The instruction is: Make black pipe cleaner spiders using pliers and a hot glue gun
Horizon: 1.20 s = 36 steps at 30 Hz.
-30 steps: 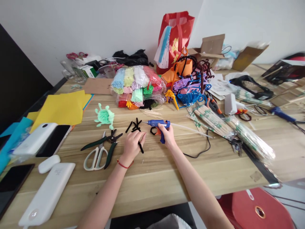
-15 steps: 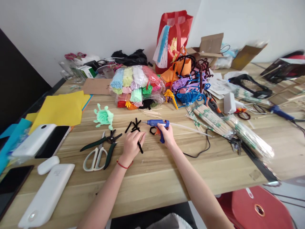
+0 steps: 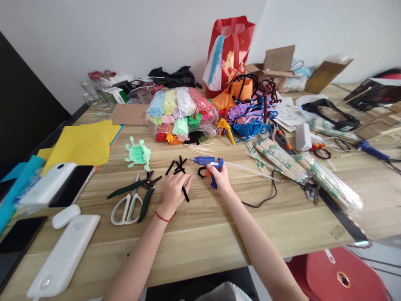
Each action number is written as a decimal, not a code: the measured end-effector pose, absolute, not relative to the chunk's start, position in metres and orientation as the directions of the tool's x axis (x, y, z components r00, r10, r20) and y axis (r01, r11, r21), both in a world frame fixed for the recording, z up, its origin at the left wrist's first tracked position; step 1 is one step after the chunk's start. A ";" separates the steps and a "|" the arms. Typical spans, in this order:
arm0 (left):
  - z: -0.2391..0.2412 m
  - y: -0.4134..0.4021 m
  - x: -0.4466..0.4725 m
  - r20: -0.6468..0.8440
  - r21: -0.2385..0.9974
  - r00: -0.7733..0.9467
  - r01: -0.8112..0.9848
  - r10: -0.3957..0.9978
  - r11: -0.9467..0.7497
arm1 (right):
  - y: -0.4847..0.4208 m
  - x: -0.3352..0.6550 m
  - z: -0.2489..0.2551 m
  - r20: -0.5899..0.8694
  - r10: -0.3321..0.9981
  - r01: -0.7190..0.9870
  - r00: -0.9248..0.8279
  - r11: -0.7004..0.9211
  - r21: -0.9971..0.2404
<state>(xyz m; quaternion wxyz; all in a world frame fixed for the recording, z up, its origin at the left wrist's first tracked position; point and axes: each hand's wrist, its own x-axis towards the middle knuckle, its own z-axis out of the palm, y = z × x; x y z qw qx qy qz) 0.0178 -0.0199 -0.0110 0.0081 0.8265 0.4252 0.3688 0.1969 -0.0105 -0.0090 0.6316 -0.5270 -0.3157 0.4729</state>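
Note:
My right hand is wrapped round the handle of a blue hot glue gun, its nozzle pointing left and a clear glue stick poking out of the back. Left of it, my left hand is closed in a pinch on a black pipe cleaner, whose lower end shows below the fingers. Short black pipe cleaner pieces lie just beyond that hand, close to the nozzle. A black ring rests below the gun. The fingertips of my left hand are partly hidden.
White-handled scissors and green-handled pliers lie left of my hands, with a mint pipe cleaner figure behind. Bagged pipe cleaners and a red bag stand at the back. Packs of wooden sticks lie right, near a black cable.
The view has shifted very slightly. Both hands keep their hold and nearly the same place, with the glue gun's nozzle still by the black pieces.

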 end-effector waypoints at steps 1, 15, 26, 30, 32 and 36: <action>-0.011 -0.020 0.018 0.603 0.327 0.366 0.697 0.709 -0.638 | -0.011 0.197 -0.009 -0.092 0.931 -0.262 0.353 0.004 -0.965; -0.011 -0.020 0.019 0.580 0.332 0.372 0.704 0.725 -0.628 | -0.010 0.198 -0.009 -0.079 0.930 -0.239 0.358 0.010 -0.971; -0.010 -0.020 0.019 0.588 0.348 0.369 0.688 0.720 -0.637 | -0.011 0.197 -0.008 -0.082 0.927 -0.254 0.366 0.015 -0.967; -0.010 -0.020 0.019 0.589 0.366 0.367 0.673 0.720 -0.643 | -0.012 0.196 -0.006 -0.059 0.929 -0.248 0.366 0.036 -0.968; -0.009 -0.021 0.019 0.591 0.374 0.369 0.663 0.718 -0.649 | -0.013 0.194 -0.005 -0.040 0.939 -0.243 0.343 0.047 -0.969; -0.006 -0.022 0.019 0.623 0.369 0.350 0.657 0.700 -0.657 | -0.015 0.188 -0.005 0.003 0.963 -0.195 0.268 0.057 -0.979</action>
